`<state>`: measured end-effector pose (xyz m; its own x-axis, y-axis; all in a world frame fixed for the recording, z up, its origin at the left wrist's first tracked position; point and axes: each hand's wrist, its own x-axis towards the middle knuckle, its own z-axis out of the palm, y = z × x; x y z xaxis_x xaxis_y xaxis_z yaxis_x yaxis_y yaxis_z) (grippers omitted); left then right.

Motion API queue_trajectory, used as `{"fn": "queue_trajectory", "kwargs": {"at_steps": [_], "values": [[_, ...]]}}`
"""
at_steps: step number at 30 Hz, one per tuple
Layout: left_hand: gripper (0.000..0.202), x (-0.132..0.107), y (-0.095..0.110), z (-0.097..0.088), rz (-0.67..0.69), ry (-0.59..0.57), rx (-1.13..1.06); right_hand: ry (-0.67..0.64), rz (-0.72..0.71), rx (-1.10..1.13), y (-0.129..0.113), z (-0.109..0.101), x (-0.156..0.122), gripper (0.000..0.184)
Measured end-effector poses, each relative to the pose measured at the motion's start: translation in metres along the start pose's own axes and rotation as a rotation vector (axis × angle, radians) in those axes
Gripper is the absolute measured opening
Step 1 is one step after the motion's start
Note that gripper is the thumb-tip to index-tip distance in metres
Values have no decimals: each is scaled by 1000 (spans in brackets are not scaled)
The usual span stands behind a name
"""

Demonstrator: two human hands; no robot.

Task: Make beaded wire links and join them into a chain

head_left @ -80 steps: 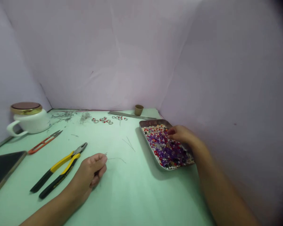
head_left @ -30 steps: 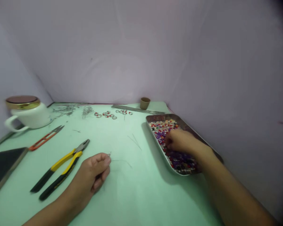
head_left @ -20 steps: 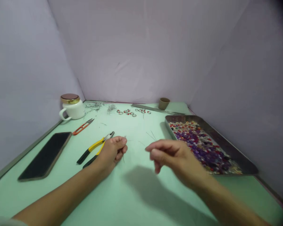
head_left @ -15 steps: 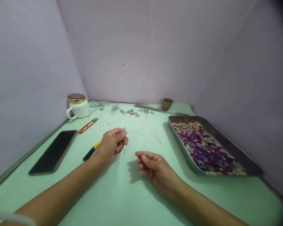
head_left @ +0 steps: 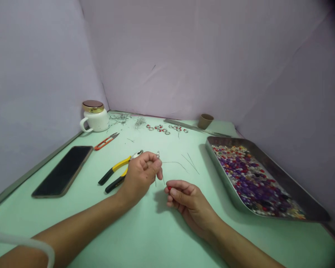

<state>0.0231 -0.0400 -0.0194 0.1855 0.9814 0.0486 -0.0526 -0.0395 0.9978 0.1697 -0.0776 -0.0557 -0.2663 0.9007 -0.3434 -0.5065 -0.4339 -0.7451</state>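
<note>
No legible text, even on pliers (head_left: 122,163).

A phone (head_left: 63,171) lies at left on the worktop (head_left: 128,238), snips (head_left: 110,138) and a mug (head_left: 96,121) behind it, pliers (head_left: 117,166) to its right. Beads (head_left: 257,184) lie in a tray (head_left: 284,178) at right. 2 wires (head_left: 193,165) lie between pliers and tray; behind them, beaded rings (head_left: 160,128) sit before and left of rods (head_left: 181,124), a cup (head_left: 205,122) just beside.

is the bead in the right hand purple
No, the bead pinched in the right hand is red.
</note>
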Motion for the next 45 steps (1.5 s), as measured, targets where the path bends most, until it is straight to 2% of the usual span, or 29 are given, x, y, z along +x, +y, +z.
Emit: {"fn": "queue_trajectory", "kwargs": {"at_steps": [10, 24, 31, 34, 36, 38, 41, 43, 45], "values": [[11, -8, -5, 7, 134, 6, 122, -39, -17, -13, 1, 0, 0, 26], [9, -12, -7, 8, 227, 30, 192, -55, -20, 2, 0, 1, 0, 24], [6, -14, -8, 8, 192, 2, 199, -62, -31, 10, 1, 1, -1, 22], [9, -10, -7, 10, 68, 6, 143, -51, -38, -36, 0, 3, -1, 24], [12, -6, -6, 10, -121, 4, 28, -25, -41, -139, 0, 5, -2, 27], [17, -2, -5, 10, -368, -10, -136, 24, -91, -283, 0, 6, -5, 30], [20, 1, -5, 8, -670, -25, -341, 110, -308, -485, 1, 7, -17, 29], [19, 0, -5, 7, -762, -16, -385, 122, -519, -621, -3, 9, -29, 25], [18, -2, -5, 8, -774, -11, -377, 82, -771, -812, -11, 10, -38, 14]]}}
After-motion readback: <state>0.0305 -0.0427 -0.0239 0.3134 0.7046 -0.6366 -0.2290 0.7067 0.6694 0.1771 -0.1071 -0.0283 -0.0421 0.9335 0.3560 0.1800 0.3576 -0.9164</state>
